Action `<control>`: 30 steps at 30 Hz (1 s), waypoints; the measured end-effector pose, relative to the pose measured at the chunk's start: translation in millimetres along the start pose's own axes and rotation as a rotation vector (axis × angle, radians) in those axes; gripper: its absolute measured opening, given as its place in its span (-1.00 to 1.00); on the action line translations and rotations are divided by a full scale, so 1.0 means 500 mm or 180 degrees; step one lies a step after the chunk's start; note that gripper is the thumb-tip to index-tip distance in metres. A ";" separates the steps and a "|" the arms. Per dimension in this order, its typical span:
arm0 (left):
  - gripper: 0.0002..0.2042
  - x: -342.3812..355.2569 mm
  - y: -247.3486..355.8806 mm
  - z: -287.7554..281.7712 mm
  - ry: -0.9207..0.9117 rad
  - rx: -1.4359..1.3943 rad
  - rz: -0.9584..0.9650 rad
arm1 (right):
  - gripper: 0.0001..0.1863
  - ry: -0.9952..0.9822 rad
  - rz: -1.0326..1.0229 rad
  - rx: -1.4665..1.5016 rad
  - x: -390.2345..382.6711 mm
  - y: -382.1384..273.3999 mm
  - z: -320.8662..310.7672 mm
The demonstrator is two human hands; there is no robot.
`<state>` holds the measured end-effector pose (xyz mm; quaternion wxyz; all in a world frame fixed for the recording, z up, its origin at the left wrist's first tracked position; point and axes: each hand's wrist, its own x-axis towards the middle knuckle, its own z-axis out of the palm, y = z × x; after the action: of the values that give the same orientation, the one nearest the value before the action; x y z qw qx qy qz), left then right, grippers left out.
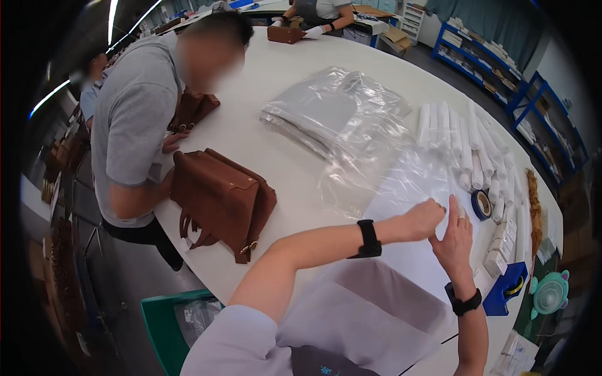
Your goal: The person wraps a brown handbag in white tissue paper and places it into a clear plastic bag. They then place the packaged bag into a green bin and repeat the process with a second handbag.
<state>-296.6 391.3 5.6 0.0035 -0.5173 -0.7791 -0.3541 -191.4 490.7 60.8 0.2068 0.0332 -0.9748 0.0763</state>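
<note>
My left hand (pixel 425 220) is closed, its fingers curled together above a white sheet (pixel 401 250) on the table; whatever it may hold is hidden. Close beside it, my right hand (pixel 454 243) has its fingers stretched up, a ring on one of them. Just beyond both hands, a loose clear plastic bag (pixel 414 178) overlaps the sheet. It trails from a stack of clear plastic bags (pixel 326 106). Nearer my body lies a pale fabric bag (pixel 370 307) with its mouth gaping.
A brown leather handbag (pixel 219 194) stands at the left, beside a co-worker (pixel 135 106) who leans over the table. White rolls (pixel 467 141), a roll of dark tape (pixel 481 205), a blue tape dispenser (pixel 506 289) and a small green fan (pixel 550 294) line the right.
</note>
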 end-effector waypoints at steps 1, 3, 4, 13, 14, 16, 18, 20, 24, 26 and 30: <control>-0.81 -0.006 0.035 0.008 0.0123 0.0103 0.0205 | -0.21 0.0042 0.0134 -0.0078 -0.002 0.022 0.035; -0.84 -0.023 0.029 0.017 0.0542 0.0717 0.0198 | -0.36 -0.0611 0.0734 -0.0313 -0.003 0.051 0.057; -0.85 -0.034 0.021 0.025 0.0738 0.1023 0.0186 | -0.43 -0.0947 0.1036 -0.0426 -0.006 0.069 0.065; -0.88 -0.165 -0.204 -0.152 0.0404 0.0585 -0.2386 | -0.62 -0.1097 0.3210 0.2824 -0.168 0.367 0.001; -0.86 -0.154 -0.207 -0.173 0.0292 0.0025 -0.2650 | -0.61 -0.0749 0.3193 0.3659 -0.174 0.389 -0.008; -0.80 -0.102 -0.141 -0.223 0.1384 -0.1749 -0.2231 | -0.59 0.1025 0.2734 0.4236 -0.114 0.352 -0.061; -0.78 -0.045 -0.005 -0.287 0.2230 -0.1740 -0.1328 | -0.56 0.2448 0.1666 0.3164 -0.069 0.272 -0.166; -0.80 -0.035 0.090 -0.330 0.3195 -0.0712 -0.0191 | -0.52 0.3117 0.1229 0.2844 -0.077 0.273 -0.216; -0.61 -0.104 -0.056 -0.246 0.0975 -0.0105 -0.1467 | -0.76 0.1143 0.2475 0.1925 -0.221 0.435 -0.085; -0.61 -0.162 -0.087 -0.183 -0.0262 -0.0720 -0.2583 | -0.72 -0.0309 0.3101 0.2351 -0.255 0.391 -0.030; -0.70 -0.227 -0.118 -0.164 -0.0786 -0.3401 -0.2797 | -0.76 -0.1094 0.3602 0.3888 -0.310 0.386 -0.027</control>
<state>-321.0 242.2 -7.5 -0.4831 -0.1219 -0.6300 -0.5957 -63.3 688.3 -16.2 -0.0676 -0.3423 -0.6502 0.6750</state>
